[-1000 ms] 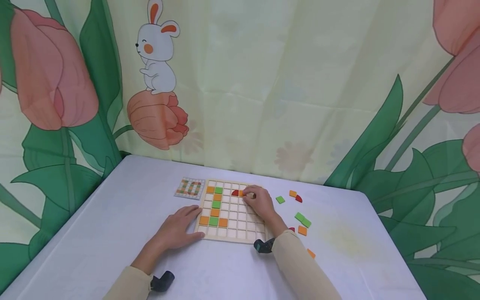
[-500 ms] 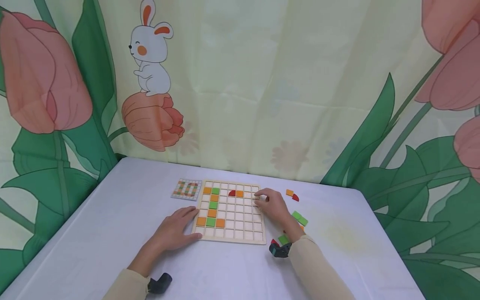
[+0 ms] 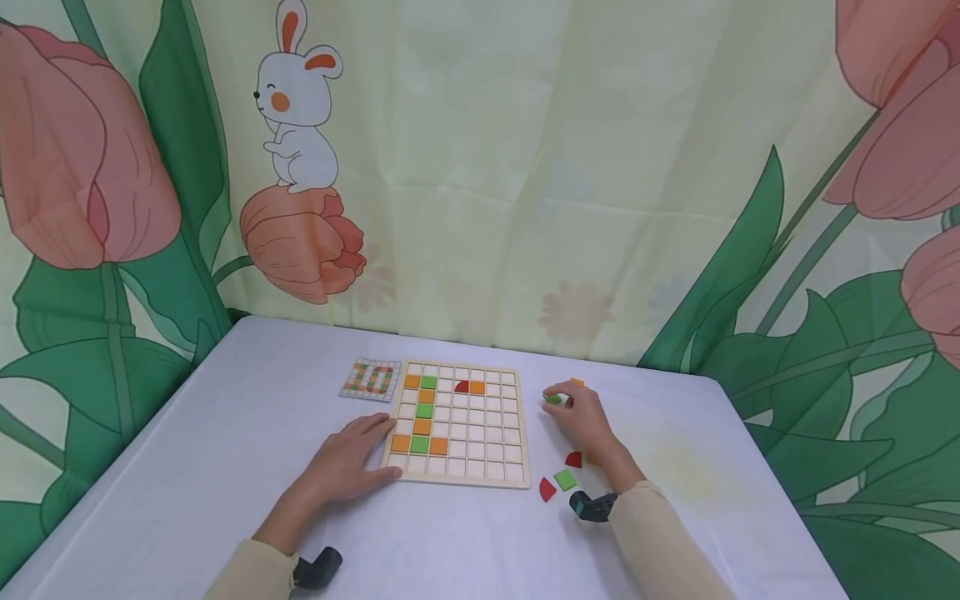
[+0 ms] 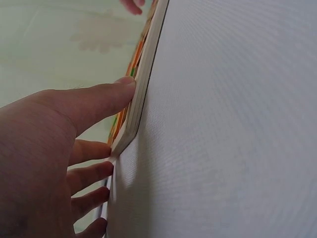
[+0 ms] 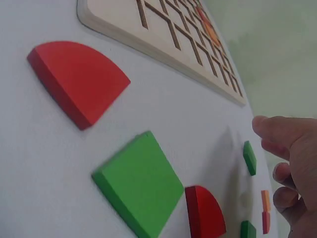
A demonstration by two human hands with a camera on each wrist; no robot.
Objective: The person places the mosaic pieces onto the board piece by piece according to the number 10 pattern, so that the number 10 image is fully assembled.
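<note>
A wooden grid board [image 3: 476, 451] lies on the table, with orange and green square tiles in its left columns. Near its top sit a red quarter-circle tile [image 3: 462, 387] and an orange tile [image 3: 477, 388]. My left hand [image 3: 348, 462] rests at the board's lower left corner, thumb on the near rim, fingers extended along the left side. To the right of the board, my right hand [image 3: 588, 425] hovers by a loose green square tile [image 3: 552, 399]. In the right wrist view that green tile [image 5: 250, 158] lies on the cloth, apart from the bent fingers [image 5: 282, 130].
A pattern card [image 3: 371, 380] lies left of the board. Right of it are a green tile [image 3: 566, 480], red quarter-circles [image 3: 547, 489] and an orange tile [image 3: 577, 382] partly behind the hand. A printed curtain [image 3: 480, 208] hangs behind the table.
My right hand has left the orange tile beside the red quarter-circle on the board and moved right to the loose green tile. The left hand stays at the board; the head view shifted slightly.
</note>
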